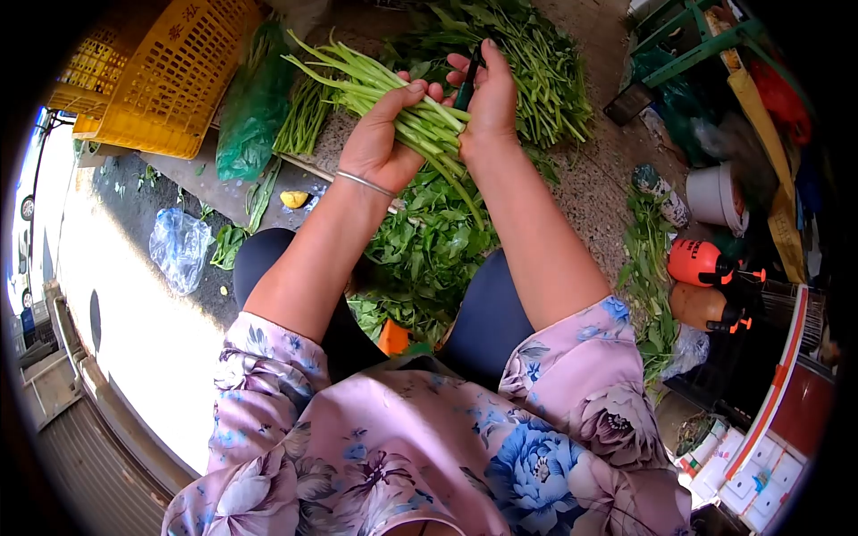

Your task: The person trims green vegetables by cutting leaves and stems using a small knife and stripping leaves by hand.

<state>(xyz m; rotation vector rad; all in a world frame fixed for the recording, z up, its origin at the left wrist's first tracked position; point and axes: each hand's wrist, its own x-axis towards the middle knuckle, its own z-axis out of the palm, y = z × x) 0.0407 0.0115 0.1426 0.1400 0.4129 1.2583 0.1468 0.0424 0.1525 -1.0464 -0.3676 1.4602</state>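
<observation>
My left hand (382, 134) is closed around a bunch of water spinach (362, 87), its pale cut stems pointing to the upper left and its leaves hanging toward my knees. My right hand (490, 96) is at the other side of the bunch, its fingers curled round a slim black tool (468, 82) that looks like a knife; the lower end is hidden by the stems and hand. Beneath my hands, between my knees, lies a heap of loose leafy greens (420, 241). Just beyond my right hand is a larger pile of long-stemmed greens (545, 80) on the ground.
Yellow plastic crates (179, 76) and a green plastic bag (255, 116) stand at upper left. A clear bag (180, 250) and a yellow piece (293, 199) lie on the ground. On the right are a white bucket (715, 195), a red spray bottle (699, 262) and scattered greens (648, 286).
</observation>
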